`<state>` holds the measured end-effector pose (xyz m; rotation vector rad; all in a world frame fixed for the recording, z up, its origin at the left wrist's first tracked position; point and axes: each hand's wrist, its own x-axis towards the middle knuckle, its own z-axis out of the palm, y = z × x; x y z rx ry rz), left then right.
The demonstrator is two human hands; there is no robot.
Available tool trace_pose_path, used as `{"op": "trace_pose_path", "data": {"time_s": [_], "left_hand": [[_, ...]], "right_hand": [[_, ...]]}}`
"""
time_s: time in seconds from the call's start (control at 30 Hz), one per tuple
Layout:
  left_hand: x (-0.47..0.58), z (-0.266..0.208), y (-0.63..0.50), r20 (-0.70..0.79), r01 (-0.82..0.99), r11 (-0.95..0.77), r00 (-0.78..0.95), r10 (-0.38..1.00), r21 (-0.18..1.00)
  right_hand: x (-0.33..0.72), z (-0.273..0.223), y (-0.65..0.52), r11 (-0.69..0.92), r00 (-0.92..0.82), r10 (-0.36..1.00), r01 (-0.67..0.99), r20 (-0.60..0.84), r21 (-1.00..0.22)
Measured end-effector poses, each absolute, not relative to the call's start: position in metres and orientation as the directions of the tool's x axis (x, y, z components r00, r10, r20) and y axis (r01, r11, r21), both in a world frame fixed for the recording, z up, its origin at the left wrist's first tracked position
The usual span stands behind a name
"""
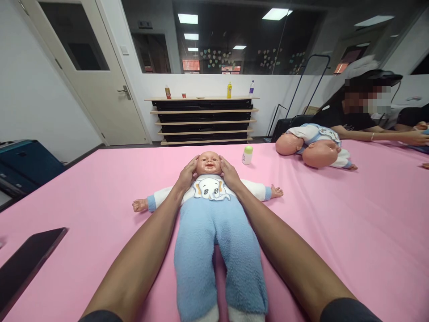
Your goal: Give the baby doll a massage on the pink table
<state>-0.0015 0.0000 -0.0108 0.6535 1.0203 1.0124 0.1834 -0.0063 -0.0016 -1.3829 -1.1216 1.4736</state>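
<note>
A baby doll [214, 228] lies on its back with its arms spread wide. Its white top has an elephant face on the chest, and its trousers are light blue fleece. My left hand [188, 173] rests flat along the left side of the doll's head [209, 164], fingers stretched out. On the opposite side, my right hand [229, 172] lies against the head in the same way. Both palms touch the head, which sits between them face up. Some of my fingertips are hidden beside the head. My forearms pass over the doll's sleeves.
A pink-covered table [335, 214] bears a small green-capped white bottle [247, 155], a dark phone [27, 268] and two more dolls [318, 145] at the right. Another person [355, 112] leans on the table there. A shelf [204, 118] with bottles stands behind.
</note>
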Motion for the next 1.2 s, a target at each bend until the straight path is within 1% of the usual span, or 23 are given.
{"op": "trace_pose_path", "data": {"time_s": [0.07, 0.17, 0.23, 0.5, 0.63, 0.77, 0.87, 1.0, 1.2], "left_hand": [[-0.0009, -0.0088, -0.0023, -0.338, -0.335, 0.386, 0.195, 0.921, 0.859], [-0.0009, -0.0052, -0.0059, -0.276, -0.229, 0.327, 0.229, 0.933, 0.917], [-0.0014, -0.0044, -0.0069, -0.26, -0.187, 0.305, 0.23, 0.938, 0.934], [-0.0058, -0.0091, -0.0037, -0.257, -0.187, 0.305, 0.241, 0.936, 0.934], [-0.0043, -0.0093, -0.0025, -0.287, -0.252, 0.352, 0.263, 0.921, 0.901], [-0.0015, -0.0094, -0.0025, -0.326, -0.299, 0.377, 0.207, 0.922, 0.876], [-0.0009, -0.01, -0.0036, -0.29, -0.246, 0.333, 0.195, 0.937, 0.91], [-0.0021, -0.0116, -0.0044, -0.24, -0.149, 0.277, 0.222, 0.945, 0.949], [-0.0061, -0.0139, -0.0022, -0.262, -0.188, 0.313, 0.254, 0.931, 0.931]], "right_hand": [[0.1835, -0.0009, -0.0073, -0.265, -0.076, 0.961, 0.042, -0.267, -0.963], [0.1848, 0.0011, -0.0104, -0.23, -0.124, 0.963, 0.088, -0.24, -0.969], [0.1856, 0.0023, -0.0119, -0.219, -0.151, 0.961, 0.088, -0.23, -0.972], [0.1883, 0.0022, -0.009, -0.186, -0.13, 0.971, 0.121, -0.202, -0.975], [0.1878, 0.0018, -0.0084, -0.187, -0.123, 0.972, 0.128, -0.202, -0.974], [0.1858, -0.0004, -0.007, -0.226, -0.106, 0.966, 0.084, -0.234, -0.97], [0.1857, -0.0017, -0.0073, -0.233, -0.103, 0.965, 0.079, -0.24, -0.969], [0.1868, -0.0013, -0.0107, -0.192, -0.141, 0.968, 0.114, -0.207, -0.975], [0.1884, -0.0033, -0.0092, -0.202, -0.124, 0.969, 0.096, -0.213, -0.975]]}}
